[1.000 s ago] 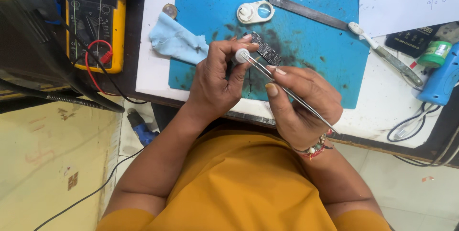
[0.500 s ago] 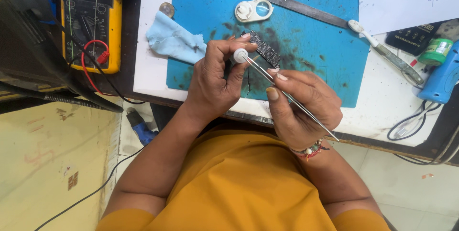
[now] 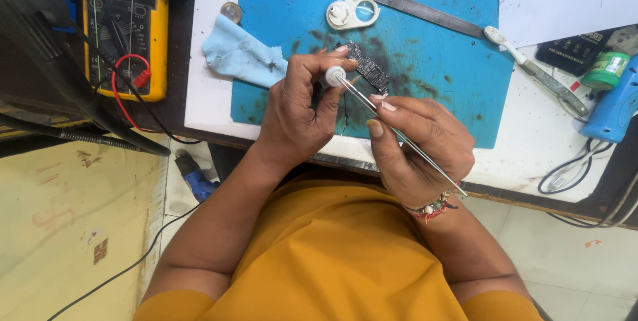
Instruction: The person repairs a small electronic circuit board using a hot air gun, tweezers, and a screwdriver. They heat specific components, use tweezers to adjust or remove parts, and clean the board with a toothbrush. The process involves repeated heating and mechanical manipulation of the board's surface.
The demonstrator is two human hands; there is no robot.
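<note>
My left hand (image 3: pixel 296 111) pinches a small white round cap-like piece (image 3: pixel 334 76) between thumb and fingers, and its fingertips also touch a small dark circuit board (image 3: pixel 367 66) held over the blue work mat (image 3: pixel 438 82). My right hand (image 3: pixel 415 148) grips thin metal tweezers (image 3: pixel 399 135), whose tips reach the white piece. Both hands hover just above the near edge of the mat.
A light blue cloth (image 3: pixel 239 58) lies left of the hands. A white loupe (image 3: pixel 352 13), a metal blade tool (image 3: pixel 425 8) and a toothbrush (image 3: pixel 535 68) lie further back. A yellow multimeter (image 3: pixel 123 35) with red lead sits left; a blue tool (image 3: pixel 615 105) and cables are at right.
The hands have stayed in nearly the same pose; the tweezer tips remain at the white piece. Only a slight shift of view.
</note>
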